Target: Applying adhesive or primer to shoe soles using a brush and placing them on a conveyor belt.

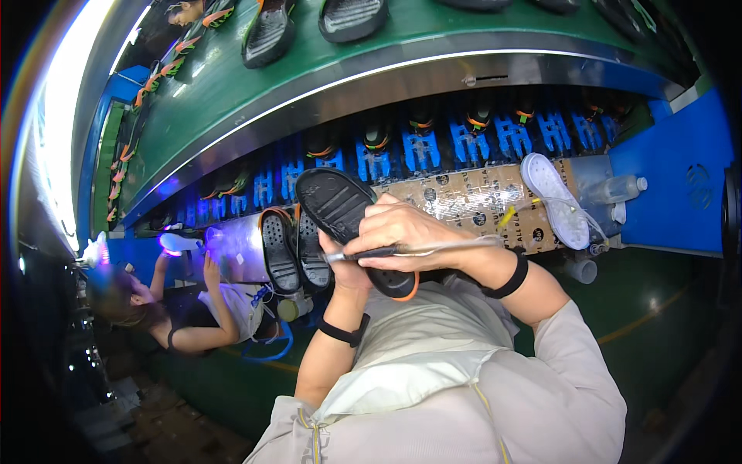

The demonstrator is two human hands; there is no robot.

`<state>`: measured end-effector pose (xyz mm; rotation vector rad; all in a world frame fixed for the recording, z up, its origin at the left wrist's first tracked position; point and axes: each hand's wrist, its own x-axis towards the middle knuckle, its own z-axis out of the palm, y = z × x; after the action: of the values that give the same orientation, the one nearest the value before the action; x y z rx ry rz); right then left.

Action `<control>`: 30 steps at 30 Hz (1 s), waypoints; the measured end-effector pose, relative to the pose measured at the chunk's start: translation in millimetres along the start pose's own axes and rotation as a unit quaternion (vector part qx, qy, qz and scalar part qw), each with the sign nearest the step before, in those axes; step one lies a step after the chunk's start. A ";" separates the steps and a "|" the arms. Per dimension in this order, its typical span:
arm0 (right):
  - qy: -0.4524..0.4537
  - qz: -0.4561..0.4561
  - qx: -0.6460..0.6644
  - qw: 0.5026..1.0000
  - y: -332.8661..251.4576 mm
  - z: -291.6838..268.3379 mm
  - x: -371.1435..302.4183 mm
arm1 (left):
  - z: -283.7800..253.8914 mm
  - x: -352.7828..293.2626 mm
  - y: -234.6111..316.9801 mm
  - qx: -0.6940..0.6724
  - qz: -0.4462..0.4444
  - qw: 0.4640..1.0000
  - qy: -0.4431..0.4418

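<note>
A black shoe (pixel 334 203) with a ridged sole and an orange edge at its near end is tilted up in front of my body. My left hand (pixel 349 272) is closed round the middle of the shoe, thumb up along its side. Across the shoe, my right hand (pixel 402 226) is closed on a pen-shaped tool (pixel 372 254) with a metal end and dark grip. A thin pale cord trails from it past my right wrist. The tool's tip lies by my left thumb; whether it touches the sole, I cannot tell. My right fingertips are partly hidden.
Two black perforated soles (pixel 280 251) lie left of my hands. On the cardboard-covered bench (pixel 448 203) are a white sole (pixel 555 201) and a clear bottle (pixel 614 189). Behind, shoes ride on blue holders (pixel 421 148) beneath a green conveyor (pixel 433 31). A co-worker (pixel 205 309) works at left.
</note>
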<state>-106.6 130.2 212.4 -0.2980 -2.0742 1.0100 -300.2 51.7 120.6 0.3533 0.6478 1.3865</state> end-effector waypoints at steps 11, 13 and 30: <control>0.099 0.048 -0.014 0.994 -64.2 -41.9 57.3 | 128.9 22.1 81.9 -0.029 0.113 0.992 0.048; 0.065 0.055 -0.081 0.993 -78.1 -43.0 63.2 | 128.6 22.6 95.3 -0.086 0.045 0.992 -0.076; -0.116 0.046 -0.074 0.989 -94.9 -72.6 92.1 | 133.1 47.2 166.1 0.013 0.097 0.980 -0.171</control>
<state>-101.6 155.5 361.0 -0.3709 -2.3717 0.9851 -347.7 144.5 312.1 0.6727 0.3545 1.4581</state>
